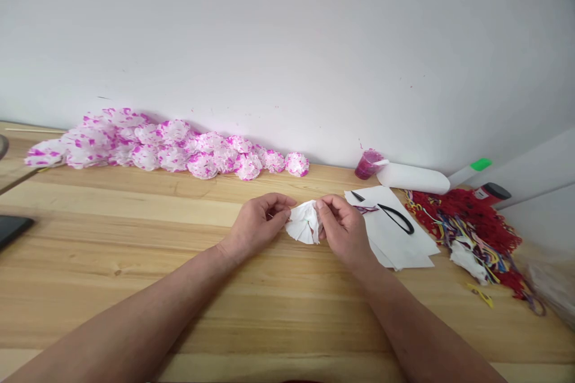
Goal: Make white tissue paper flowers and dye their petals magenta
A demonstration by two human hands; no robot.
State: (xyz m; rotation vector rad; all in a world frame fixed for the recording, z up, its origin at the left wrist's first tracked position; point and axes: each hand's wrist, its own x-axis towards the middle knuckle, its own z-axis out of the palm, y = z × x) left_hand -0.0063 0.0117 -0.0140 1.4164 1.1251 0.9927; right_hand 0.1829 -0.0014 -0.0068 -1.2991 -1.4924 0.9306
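Observation:
A white pleated paper flower (302,226) is spread out like a round fan between my two hands, just above the table. My left hand (264,215) pinches its left edge between thumb and forefinger. On the other side, my right hand (344,228) grips the right edge, thumb on top. A faint pale green spot shows near the flower's middle. Right of my right hand lies a stack of white paper sheets (387,248), with black-handled scissors (396,218) resting on it, partly hidden by that hand.
Many white pom-pom flowers with magenta tips (175,146) line the wall at the back left. A plastic cup with magenta liquid (368,164) stands beside a white roll (413,178). Red netting (480,218) and tangled coloured strings (471,245) lie at the right. A dark flat object (13,230) is at the left edge.

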